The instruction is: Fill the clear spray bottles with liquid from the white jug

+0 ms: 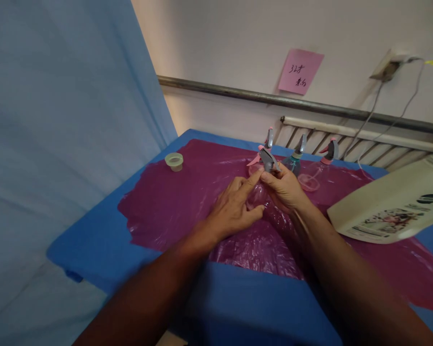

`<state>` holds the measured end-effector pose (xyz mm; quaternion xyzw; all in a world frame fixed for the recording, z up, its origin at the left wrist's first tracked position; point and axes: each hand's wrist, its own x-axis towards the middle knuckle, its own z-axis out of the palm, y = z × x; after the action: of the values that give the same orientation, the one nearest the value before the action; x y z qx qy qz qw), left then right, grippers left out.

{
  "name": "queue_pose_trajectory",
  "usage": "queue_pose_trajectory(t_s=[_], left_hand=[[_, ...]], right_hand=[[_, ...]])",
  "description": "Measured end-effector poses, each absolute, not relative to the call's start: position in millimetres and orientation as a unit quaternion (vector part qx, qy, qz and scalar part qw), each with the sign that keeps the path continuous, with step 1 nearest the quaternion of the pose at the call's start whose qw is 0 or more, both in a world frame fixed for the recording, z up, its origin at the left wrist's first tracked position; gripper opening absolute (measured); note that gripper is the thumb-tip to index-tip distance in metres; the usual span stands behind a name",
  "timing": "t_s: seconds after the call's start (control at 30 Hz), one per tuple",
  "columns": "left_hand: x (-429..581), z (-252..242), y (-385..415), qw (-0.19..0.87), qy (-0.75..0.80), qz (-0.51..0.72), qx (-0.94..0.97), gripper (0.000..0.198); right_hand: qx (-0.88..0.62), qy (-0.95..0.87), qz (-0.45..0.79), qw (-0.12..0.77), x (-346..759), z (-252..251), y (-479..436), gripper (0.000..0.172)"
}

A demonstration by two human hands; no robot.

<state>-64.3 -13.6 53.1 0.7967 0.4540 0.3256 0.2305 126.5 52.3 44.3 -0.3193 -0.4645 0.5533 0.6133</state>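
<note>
In the middle of the table stands a clear spray bottle (pixel 257 194) with a grey and pink trigger head (pixel 267 158). My left hand (pixel 234 204) is curved round the bottle's body from the left, its index finger reaching up to the neck and its thumb in front. From the right, my right hand (pixel 283 187) has its fingers closed at the neck, just under the trigger head. Parts of the bottle are hidden behind my fingers. Close behind are another pink and grey trigger head (pixel 269 138) and a teal spray bottle (pixel 293 163).
A clear spray bottle (pixel 312 175) stands to the right, near a large pale jug (pixel 389 202) that leans. A small greenish tub (pixel 174 162) sits left on the purple plastic sheet (pixel 166 206). Behind are a wall pipe (pixel 220 91), a radiator (pixel 310 129) and hanging cords (pixel 373 105).
</note>
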Motion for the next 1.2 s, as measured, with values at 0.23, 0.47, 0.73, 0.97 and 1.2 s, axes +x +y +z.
queue_pose_trajectory(t_s=[0.23, 0.47, 0.73, 0.97, 1.2], left_hand=[[-66, 52, -10, 0.289, 0.439, 0.353, 0.774, 0.100], [-68, 50, -6, 0.317, 0.415, 0.388, 0.759, 0.101], [-70, 55, -13, 0.278, 0.439, 0.356, 0.777, 0.102], [-66, 51, -13, 0.257, 0.459, 0.342, 0.779, 0.105], [-66, 47, -10, 0.249, 0.465, 0.343, 0.777, 0.105]], right_hand=[[-0.326, -0.487, 0.538, 0.606, 132, 43, 51, 0.053], [-0.313, -0.503, 0.558, 0.581, 139, 50, 49, 0.052], [-0.313, -0.514, 0.570, 0.560, 138, 49, 53, 0.054], [-0.337, -0.508, 0.555, 0.567, 133, 49, 49, 0.051], [-0.357, -0.516, 0.534, 0.567, 127, 53, 48, 0.056]])
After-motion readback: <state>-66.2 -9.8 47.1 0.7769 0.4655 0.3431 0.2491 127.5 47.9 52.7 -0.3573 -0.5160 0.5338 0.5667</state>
